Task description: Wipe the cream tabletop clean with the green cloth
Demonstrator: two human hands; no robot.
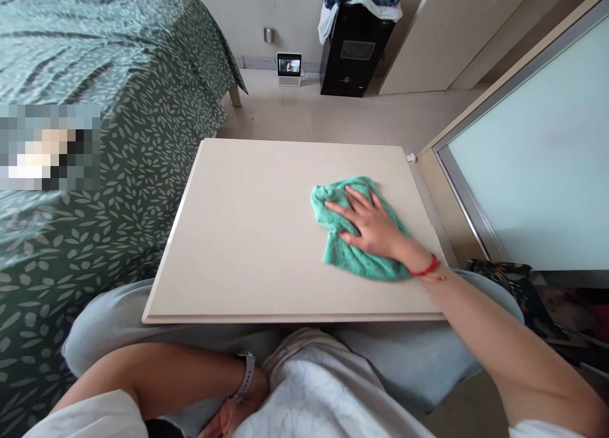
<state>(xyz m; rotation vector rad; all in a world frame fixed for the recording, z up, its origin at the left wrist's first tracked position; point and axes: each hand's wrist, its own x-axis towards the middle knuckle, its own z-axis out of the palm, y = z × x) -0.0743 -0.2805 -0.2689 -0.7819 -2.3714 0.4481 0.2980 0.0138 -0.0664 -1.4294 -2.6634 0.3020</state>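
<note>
A green cloth [352, 260] lies bunched and creased on the right half of a pale tabletop [247, 229]. My right hand [371, 222] rests flat on top of the cloth, palm down, with its fingers spread; a red band circles that wrist. Down in my lap, below the table's near edge, is my left hand [233, 416], close to my shirt. A watch with a grey strap sits on the left wrist, and the left fingers are mostly hidden at the bottom of the view.
A bed [143, 127] with a leaf-patterned cover stands along the left. Beyond the table are a small screen device [289, 69] on the floor and a black cabinet [354, 57] topped with clothes. A frosted panel [537, 146] borders the right side. My knees flank the table.
</note>
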